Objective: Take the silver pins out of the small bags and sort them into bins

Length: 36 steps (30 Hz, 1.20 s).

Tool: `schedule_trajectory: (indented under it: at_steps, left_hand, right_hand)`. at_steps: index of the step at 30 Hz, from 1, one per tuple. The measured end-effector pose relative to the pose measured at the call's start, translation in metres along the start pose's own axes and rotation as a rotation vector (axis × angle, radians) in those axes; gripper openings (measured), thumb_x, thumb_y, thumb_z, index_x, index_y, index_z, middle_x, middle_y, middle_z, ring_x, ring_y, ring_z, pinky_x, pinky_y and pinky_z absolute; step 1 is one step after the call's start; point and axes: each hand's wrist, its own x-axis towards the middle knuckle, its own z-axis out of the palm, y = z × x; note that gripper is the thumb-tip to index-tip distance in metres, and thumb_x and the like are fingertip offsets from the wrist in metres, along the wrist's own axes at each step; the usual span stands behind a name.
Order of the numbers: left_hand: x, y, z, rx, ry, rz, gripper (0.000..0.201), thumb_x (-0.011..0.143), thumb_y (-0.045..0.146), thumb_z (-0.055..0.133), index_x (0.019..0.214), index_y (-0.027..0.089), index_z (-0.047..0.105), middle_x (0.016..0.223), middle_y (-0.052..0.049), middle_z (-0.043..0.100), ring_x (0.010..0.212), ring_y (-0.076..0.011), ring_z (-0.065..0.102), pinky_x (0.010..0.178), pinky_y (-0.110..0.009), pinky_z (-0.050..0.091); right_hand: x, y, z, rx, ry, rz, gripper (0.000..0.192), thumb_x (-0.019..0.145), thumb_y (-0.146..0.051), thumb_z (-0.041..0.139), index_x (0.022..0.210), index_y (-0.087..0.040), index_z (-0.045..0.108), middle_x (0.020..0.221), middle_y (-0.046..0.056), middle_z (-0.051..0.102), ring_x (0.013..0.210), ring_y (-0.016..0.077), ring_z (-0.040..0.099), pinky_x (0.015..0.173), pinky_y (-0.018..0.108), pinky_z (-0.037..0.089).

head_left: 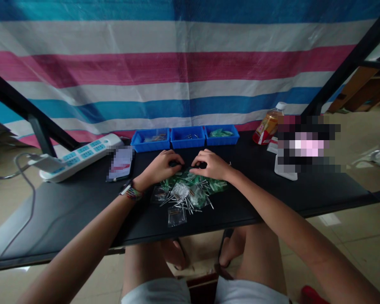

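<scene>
A mixed pile lies on the black table in front of me. In it are thin silver metal pins point(186, 205), green plastic pieces or packets point(218, 185) and small clear bags point(177, 216), some with brownish bits inside. My left hand point(164, 167) is at the pile's far left edge, its fingers curved and a dark gap showing between fingers and thumb. Opposite it, my right hand point(213, 164) hovers at or touches the far right edge, thumb and forefinger apart. Nothing shows in either hand. Contact between fingertips and pile is hard to make out.
Three blue bins stand along the back: the left bin point(150, 147) holds clear bags, the middle bin point(188, 145) pins, the right bin point(222, 140) green pieces. A power strip point(82, 155) and phone point(120, 162) lie left; a drink bottle point(267, 124) stands right. Striped sheeting point(183, 63) hangs behind.
</scene>
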Motion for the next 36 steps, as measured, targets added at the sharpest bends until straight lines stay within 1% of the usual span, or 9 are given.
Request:
schedule_trajectory:
  at_steps: [3, 8, 11, 15, 19, 24, 29, 34, 36]
  left_hand:
    - [0.0, 0.005, 0.003, -0.055, -0.039, 0.026, 0.018, 0.086, 0.029, 0.067, 0.091, 0.026, 0.084, 0.098, -0.006, 0.079, 0.098, -0.0282, 0.068, 0.1, -0.043, 0.047]
    - [-0.001, 0.008, 0.007, -0.041, -0.028, 0.05, 0.021, 0.091, 0.043, 0.071, 0.092, 0.024, 0.081, 0.099, -0.007, 0.078, 0.098, -0.0281, 0.065, 0.1, -0.042, 0.044]
    - [-0.001, 0.007, 0.008, -0.022, -0.048, 0.022, 0.026, 0.086, 0.049, 0.078, 0.098, 0.025, 0.08, 0.1, -0.006, 0.078, 0.103, -0.0294, 0.064, 0.1, -0.042, 0.044]
    - [0.0, 0.002, 0.008, 0.008, -0.106, 0.006, 0.045, 0.074, 0.056, 0.089, 0.107, 0.026, 0.082, 0.102, -0.007, 0.075, 0.105, -0.0307, 0.06, 0.101, -0.043, 0.042]
    - [0.002, -0.001, 0.008, -0.006, -0.106, -0.024, 0.05, 0.071, 0.054, 0.091, 0.111, 0.026, 0.083, 0.099, -0.006, 0.075, 0.104, -0.031, 0.06, 0.101, -0.044, 0.042]
    - [0.001, 0.002, 0.005, -0.114, -0.038, -0.048, 0.046, 0.072, 0.04, 0.09, 0.114, 0.025, 0.08, 0.098, -0.005, 0.072, 0.096, -0.0266, 0.064, 0.092, -0.039, 0.048]
    - [0.0, 0.007, 0.006, -0.27, 0.1, -0.043, 0.05, 0.077, 0.029, 0.086, 0.124, 0.022, 0.069, 0.097, -0.002, 0.066, 0.091, -0.0207, 0.063, 0.085, -0.032, 0.05]
    - [0.001, 0.016, 0.012, -0.467, 0.174, -0.047, 0.066, 0.076, 0.031, 0.092, 0.134, 0.022, 0.061, 0.088, 0.002, 0.057, 0.075, -0.0145, 0.055, 0.069, -0.026, 0.045]
    - [0.001, 0.021, 0.011, -0.536, 0.182, -0.07, 0.059, 0.075, 0.036, 0.093, 0.124, 0.021, 0.063, 0.084, 0.003, 0.057, 0.071, -0.0137, 0.055, 0.066, -0.025, 0.046]
  right_hand:
    - [0.003, -0.002, 0.006, -0.03, -0.029, -0.002, 0.024, 0.081, -0.034, 0.093, 0.09, -0.018, 0.077, 0.091, 0.004, 0.067, 0.09, 0.0221, 0.058, 0.088, 0.036, 0.044]
    - [0.01, -0.003, 0.013, 0.04, -0.055, -0.024, 0.015, 0.087, -0.021, 0.087, 0.092, -0.018, 0.073, 0.095, 0.005, 0.071, 0.093, 0.0216, 0.059, 0.087, 0.034, 0.043]
    - [0.011, -0.005, 0.017, 0.011, -0.044, -0.018, 0.016, 0.089, -0.021, 0.085, 0.094, -0.018, 0.07, 0.097, 0.005, 0.071, 0.096, 0.0219, 0.06, 0.086, 0.033, 0.043]
    - [0.011, -0.005, 0.02, -0.044, 0.026, 0.02, 0.018, 0.09, -0.021, 0.084, 0.094, -0.019, 0.067, 0.097, 0.005, 0.069, 0.096, 0.0224, 0.06, 0.086, 0.034, 0.044]
    - [0.011, -0.004, 0.02, 0.101, 0.099, 0.08, 0.013, 0.095, -0.02, 0.077, 0.092, -0.02, 0.064, 0.091, 0.003, 0.07, 0.089, 0.02, 0.064, 0.084, 0.033, 0.048]
    - [0.011, -0.005, 0.016, 0.373, 0.15, 0.178, 0.013, 0.098, -0.031, 0.073, 0.095, -0.019, 0.067, 0.091, 0.004, 0.075, 0.084, 0.0186, 0.071, 0.077, 0.031, 0.052]
    - [0.013, -0.003, 0.017, 0.535, 0.16, 0.256, 0.029, 0.085, -0.035, 0.084, 0.106, -0.019, 0.071, 0.092, 0.004, 0.077, 0.088, 0.0207, 0.073, 0.084, 0.035, 0.054]
    - [0.019, 0.004, 0.02, 0.751, 0.198, 0.273, 0.038, 0.076, -0.036, 0.088, 0.104, -0.019, 0.068, 0.087, 0.002, 0.074, 0.083, 0.0193, 0.071, 0.08, 0.033, 0.056]
    - [0.02, 0.004, 0.018, 0.744, 0.231, 0.252, 0.034, 0.077, -0.036, 0.088, 0.097, -0.02, 0.066, 0.087, 0.001, 0.072, 0.081, 0.0186, 0.07, 0.078, 0.032, 0.056]
